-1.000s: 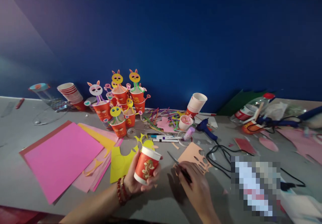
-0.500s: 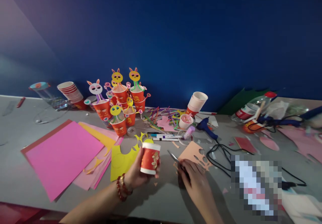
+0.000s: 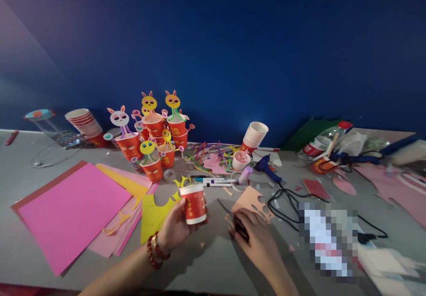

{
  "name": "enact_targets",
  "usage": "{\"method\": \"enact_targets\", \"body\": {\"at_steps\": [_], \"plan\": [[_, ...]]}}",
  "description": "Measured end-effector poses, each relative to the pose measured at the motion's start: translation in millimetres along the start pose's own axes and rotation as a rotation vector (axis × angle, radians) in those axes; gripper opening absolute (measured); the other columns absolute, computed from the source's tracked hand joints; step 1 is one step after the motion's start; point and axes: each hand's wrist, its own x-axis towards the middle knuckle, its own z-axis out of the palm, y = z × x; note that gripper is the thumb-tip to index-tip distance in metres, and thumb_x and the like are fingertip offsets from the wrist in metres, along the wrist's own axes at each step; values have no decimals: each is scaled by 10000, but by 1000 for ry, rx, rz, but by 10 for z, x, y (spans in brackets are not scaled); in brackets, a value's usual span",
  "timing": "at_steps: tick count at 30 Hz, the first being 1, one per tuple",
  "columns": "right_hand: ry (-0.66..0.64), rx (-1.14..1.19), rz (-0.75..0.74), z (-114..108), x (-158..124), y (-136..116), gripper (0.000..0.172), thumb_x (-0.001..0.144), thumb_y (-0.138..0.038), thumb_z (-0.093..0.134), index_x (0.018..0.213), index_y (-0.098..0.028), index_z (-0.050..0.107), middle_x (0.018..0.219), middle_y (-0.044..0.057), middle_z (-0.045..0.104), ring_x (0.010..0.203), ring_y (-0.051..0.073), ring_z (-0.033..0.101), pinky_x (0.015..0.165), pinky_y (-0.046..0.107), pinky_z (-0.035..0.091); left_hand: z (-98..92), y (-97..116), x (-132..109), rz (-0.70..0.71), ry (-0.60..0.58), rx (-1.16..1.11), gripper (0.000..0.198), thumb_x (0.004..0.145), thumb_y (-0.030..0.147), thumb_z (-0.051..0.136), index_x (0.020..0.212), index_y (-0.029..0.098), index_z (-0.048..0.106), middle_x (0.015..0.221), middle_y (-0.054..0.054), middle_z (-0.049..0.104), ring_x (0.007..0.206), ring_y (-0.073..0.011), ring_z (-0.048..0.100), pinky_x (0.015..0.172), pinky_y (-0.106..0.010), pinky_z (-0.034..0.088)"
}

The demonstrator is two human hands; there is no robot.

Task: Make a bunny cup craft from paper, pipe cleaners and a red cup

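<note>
My left hand (image 3: 175, 229) is closed around a red paper cup (image 3: 194, 203) with a white rim, held upright just above the grey table (image 3: 213, 269). A red bead bracelet sits on that wrist. My right hand (image 3: 253, 238) lies on the table with its fingers closed on the handles of scissors (image 3: 229, 214), whose blades point up and to the left. A peach sheet with cut-out holes (image 3: 253, 200) lies just beyond the right hand. A yellow cut sheet (image 3: 156, 211) lies under the cup.
Several red cups with paper bunny heads (image 3: 153, 140) stand at the back. Pink sheets (image 3: 73, 207) lie on the left. Cup stacks (image 3: 254, 135), coloured sticks (image 3: 206, 154), markers (image 3: 216, 181), a blue glue gun (image 3: 266, 167) with black cable and a bottle (image 3: 321, 143) lie behind and to the right.
My left hand has turned the cup from tilted to upright and lowered it slightly. The right hand stays on the scissors. The view has shifted a little to the right.
</note>
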Motion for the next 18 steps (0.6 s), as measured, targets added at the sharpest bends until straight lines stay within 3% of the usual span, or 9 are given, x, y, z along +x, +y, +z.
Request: {"method": "enact_targets", "body": {"at_steps": [3, 7, 12, 15, 18], "plan": [[10, -22, 46, 1, 23, -59, 280, 805, -149, 623, 1081, -200, 635, 1131, 122, 681, 1039, 329, 624, 870, 473, 529, -46, -54, -5, 51, -12, 70, 478, 781, 416, 792, 1148, 124, 701, 1163, -136, 729, 993, -250, 698, 872, -363, 550], [13, 43, 81, 11, 86, -109, 160, 795, -123, 601, 924, -208, 640, 978, 90, 694, 919, 297, 644, 834, 455, 525, -58, -155, -10, 44, -17, 219, 460, 739, 397, 827, 1086, 114, 720, 1095, -149, 742, 916, -239, 707, 806, -326, 543], [105, 235, 107, -35, 107, -61, 183, 811, -175, 609, 985, -207, 651, 985, 95, 705, 929, 287, 655, 842, 439, 530, 4, -229, -48, 1, -32, 370, 469, 728, 418, 824, 1084, 132, 717, 1026, -141, 750, 902, -238, 696, 784, -306, 511], [187, 416, 159, -117, 105, -89, 183, 848, -251, 607, 1020, -223, 663, 1019, 101, 712, 968, 289, 667, 872, 421, 531, 48, -236, -68, -13, -118, 459, 529, 706, 450, 824, 1101, 116, 717, 1003, -143, 744, 866, -226, 681, 781, -295, 488], [105, 762, 254, -181, 131, -240, 165, 881, -303, 556, 974, -215, 660, 937, 83, 714, 858, 254, 686, 743, 339, 560, 103, -214, -84, -33, -221, 499, 669, 687, 473, 821, 1241, 136, 658, 1104, -145, 720, 922, -254, 670, 830, -328, 477]]}}
